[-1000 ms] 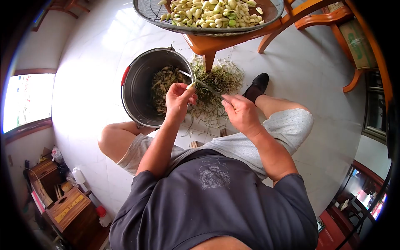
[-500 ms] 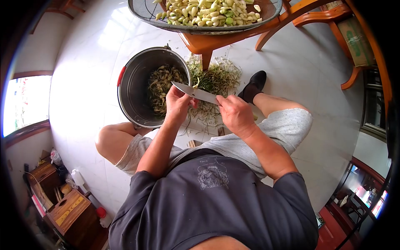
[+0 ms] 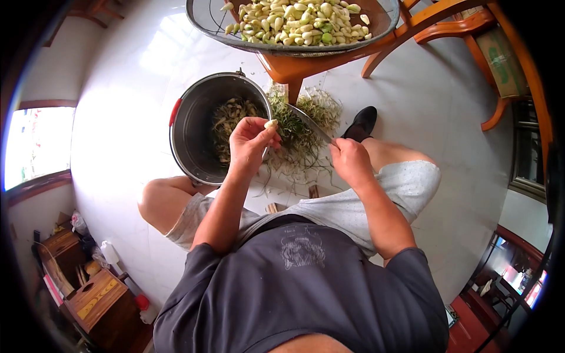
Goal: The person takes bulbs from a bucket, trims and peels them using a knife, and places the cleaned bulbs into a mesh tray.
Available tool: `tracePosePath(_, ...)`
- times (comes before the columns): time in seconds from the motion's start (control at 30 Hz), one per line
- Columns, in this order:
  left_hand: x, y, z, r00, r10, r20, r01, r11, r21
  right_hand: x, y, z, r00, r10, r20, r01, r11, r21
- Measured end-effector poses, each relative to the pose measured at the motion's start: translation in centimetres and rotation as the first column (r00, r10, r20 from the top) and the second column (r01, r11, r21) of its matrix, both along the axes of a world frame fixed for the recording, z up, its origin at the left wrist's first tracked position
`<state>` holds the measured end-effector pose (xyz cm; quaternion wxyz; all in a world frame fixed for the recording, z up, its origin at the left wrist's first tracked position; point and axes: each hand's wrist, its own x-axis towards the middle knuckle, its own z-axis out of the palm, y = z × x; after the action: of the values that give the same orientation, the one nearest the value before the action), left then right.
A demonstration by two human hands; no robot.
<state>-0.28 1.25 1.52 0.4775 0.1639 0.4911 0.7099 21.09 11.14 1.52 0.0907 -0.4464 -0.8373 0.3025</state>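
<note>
Over the right rim of a metal bucket [image 3: 191,138], my left hand [image 3: 248,146] pinches a small pale onion-like bulb [image 3: 271,124] between thumb and fingertips. My right hand [image 3: 353,162] is wrapped round the handle of a kitchen knife [image 3: 315,126]. Its blade points up and to the left, apart from the bulb. Unpeeled bulbs with dry stalks [image 3: 232,115] lie inside the bucket. Beneath the knife, green and whitish trimmings [image 3: 323,112] are heaped on the floor.
A mesh basket [image 3: 282,50] of cleaned bulbs [image 3: 300,23] rests on a wooden chair [image 3: 286,69] ahead. My foot in a black shoe [image 3: 365,119] is right of the trimmings. Wooden boxes [image 3: 97,300] stand at lower left.
The knife has swung away from my left hand, moving right and down with my right hand. The bulb now shows at my left fingertips; the stalk bit on the blade is gone.
</note>
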Motion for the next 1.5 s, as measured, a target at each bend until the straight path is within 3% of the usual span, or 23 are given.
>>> tracePosePath(0.07,-0.5,0.7,1.7,0.999,-0.002,-0.036,0.002,1.0,0.01,-0.3,0.3,0.5,0.999,-0.005,-0.035,0.002,0.998,-0.063)
tracePosePath(0.2,-2.8,5.7,9.1,0.912,-0.036,-0.408,0.056,0.998,0.039,-0.7,0.3,1.3,0.999,0.032,-0.017,-0.034,0.988,-0.152)
tracePosePath(0.33,-4.5,13.8,13.6,0.693,0.122,-0.711,0.164,0.933,0.32,-0.6,0.3,1.8,0.998,0.025,-0.057,-0.036,0.976,-0.214)
tracePosePath(0.4,-5.7,14.2,14.7,0.657,0.033,-0.753,0.003,0.999,0.047,-0.2,0.5,1.9,1.0,0.02,-0.02,-0.024,0.98,-0.197)
tracePosePath(0.43,-7.2,13.1,14.6,0.619,-0.127,-0.775,0.045,0.991,-0.127,0.0,0.6,1.9,1.0,0.015,-0.003,-0.016,0.982,-0.188)
tracePosePath(0.5,-8.9,9.8,12.7,0.553,-0.268,-0.789,0.091,0.96,-0.263,0.3,0.7,1.8,0.999,-0.019,-0.039,0.011,0.979,-0.203)
tracePosePath(0.53,-10.7,8.3,9.8,0.6,-0.442,-0.667,0.17,0.885,-0.433,0.3,0.8,1.8,0.998,-0.037,-0.057,0.024,0.978,-0.208)
tracePosePath(0.63,-12.5,4.2,-1.3,0.764,-0.513,-0.392,0.175,0.749,-0.639,0.2,0.8,1.9,0.996,-0.021,-0.082,0.001,0.971,-0.239)
tracePosePath(0.67,-13.4,3.0,-4.9,0.722,-0.602,-0.342,0.189,0.647,-0.739,0.2,0.8,1.7,0.996,-0.012,-0.091,-0.011,0.969,-0.247)
tracePosePath(0.7,-13.3,1.8,-8.6,0.829,-0.451,-0.331,0.107,0.708,-0.698,0.0,0.7,1.8,0.997,0.003,-0.079,-0.022,0.971,-0.238)
tracePosePath(0.77,-13.8,0.0,-16.1,0.869,-0.356,-0.342,0.001,0.695,-0.719,-0.3,0.6,1.5,0.999,0.009,-0.037,-0.017,0.97,-0.244)
tracePosePath(0.8,-13.4,-0.1,-17.5,0.914,-0.283,-0.292,-0.037,0.658,-0.752,-0.4,0.6,1.3,1.0,0.01,-0.015,-0.014,0.97,-0.243)
tracePosePath(0.87,-12.6,-0.2,-20.4,0.837,-0.336,-0.431,-0.097,0.685,-0.722,-0.6,0.4,0.9,0.999,0.026,-0.024,-0.03,0.976,-0.214)
tracePosePath(0.93,-11.5,0.1,-21.3,0.685,-0.402,-0.608,-0.182,0.714,-0.677,-1.0,0.6,0.5,0.998,0.044,-0.049,-0.053,0.979,-0.195)
tracePosePath(0.97,-11.5,0.2,-23.2,0.616,-0.504,-0.605,-0.195,0.646,-0.738,-1.2,0.6,0.4,0.997,0.075,-0.013,-0.076,0.984,-0.164)
tracePosePath(1.0,-10.2,0.7,-21.6,0.543,-0.464,-0.7,-0.344,0.637,-0.69,-1.3,0.6,0.2,0.995,0.086,-0.043,-0.093,0.981,-0.169)
tracePosePath(1.03,-10.0,1.2,-21.2,0.58,-0.564,-0.588,-0.275,0.543,-0.793,-1.4,0.7,0.0,0.992,0.121,-0.038,-0.125,0.984,-0.126)
tracePosePath(1.13,-9.2,2.6,-20.5,0.502,-0.603,-0.62,-0.347,0.516,-0.783,-1.4,0.9,-0.6,0.987,0.157,-0.029,-0.159,0.976,-0.146)
tracePosePath(1.17,-9.5,3.1,-19.6,0.594,-0.615,-0.518,-0.274,0.452,-0.849,-1.7,0.9,-0.5,0.985,0.168,-0.05,-0.174,0.973,-0.15)
tracePosePath(1.27,-9.3,3.1,-20.3,0.682,-0.529,-0.505,-0.28,0.448,-0.849,-1.9,0.7,0.2,0.989,0.132,-0.063,-0.142,0.973,-0.182)
tracePosePath(1.33,-9.0,2.6,-21.6,0.713,-0.314,-0.627,-0.398,0.554,-0.731,-2.1,0.6,0.4,0.993,0.102,-0.062,-0.112,0.975,-0.194)
tracePosePath(1.5,-9.3,1.5,-21.4,0.827,0.05,-0.56,-0.429,0.701,-0.57,-2.0,0.3,0.9,0.987,0.099,-0.124,-0.124,0.969,-0.213)
